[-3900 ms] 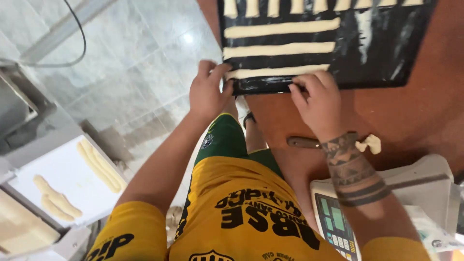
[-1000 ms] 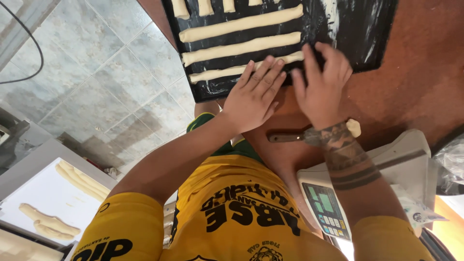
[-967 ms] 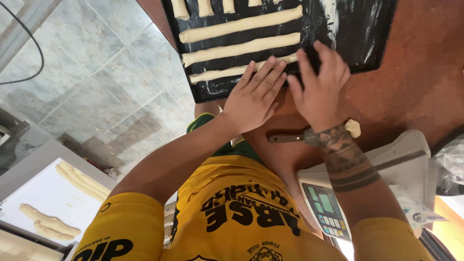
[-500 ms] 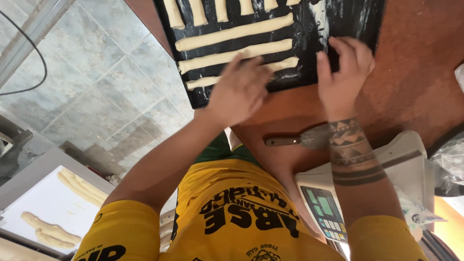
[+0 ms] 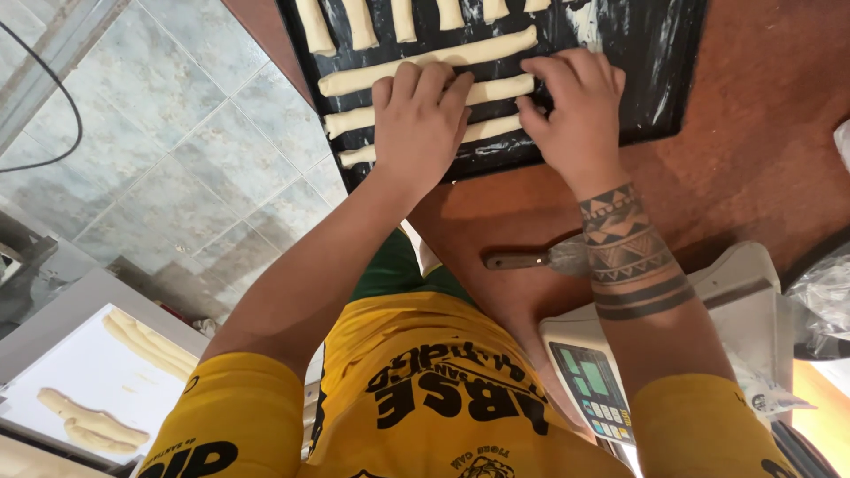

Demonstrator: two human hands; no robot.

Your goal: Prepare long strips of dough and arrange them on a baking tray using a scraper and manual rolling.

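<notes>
Fingers (image 5: 416, 93) of the left hand (image 5: 421, 133) lie flat and close together, pressed down over the nearest dough strips (image 5: 496, 88), while those of the right hand (image 5: 575, 111) curl over the same strips' right ends, tips bent onto the dough — neither hand pinches or lifts anything. The strips under the hands lie crosswise near the front edge of a dark, flour-smeared baking tray (image 5: 655, 80); behind them one long dough strip (image 5: 425, 60) lies free, and further back a row of shorter pieces (image 5: 359, 22) stands lengthwise. So the tray looks largely filled — judging by this, the shaping is far along, with only the front rows in hand. The tray rests on a reddish-brown surface (image 5: 761, 159). Nearer the person, a scraper (image 5: 531, 259) lies beside a white scale (image 5: 611, 381). Off to the left, below the surface, a pale tray (image 5: 80, 372) holds more dough pieces (image 5: 93, 418).
</notes>
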